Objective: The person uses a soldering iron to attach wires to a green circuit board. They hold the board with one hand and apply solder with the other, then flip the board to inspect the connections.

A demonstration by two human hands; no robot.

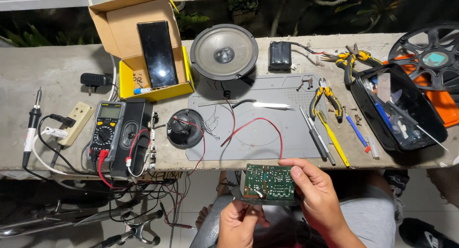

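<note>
Circuit board (267, 182), green, solder side up, held below the near edge of the worktop (57, 80), over the lap, between both hands. Right hand (315, 193) closed on the board's right end, thumb pressed on the top face near the corner, fingers wrapped behind; likely held so to keep the solder joints turned toward the eyes. Left hand (239, 221) curled under the lower left corner, grip closed there in support from below, fingertips hidden behind the board. Red wire (256, 126) running from the board up across the grey work mat (267, 147) toward the small black speaker (185, 128), hence the board kept near the edge.

Further out on the same head view: large round speaker (224, 52) leaning at the back, black battery pack (279, 55) beside it, yellow-handled pliers (326, 99) and screwdrivers (315, 133) laid at the mat's right side, within reach. Multimeter (107, 128) with red lead at the left, soldering iron (32, 126) parked well apart at the far left. Open cardboard box (124, 33) propping a dark phone (158, 54) upright, facing the seat.
</note>
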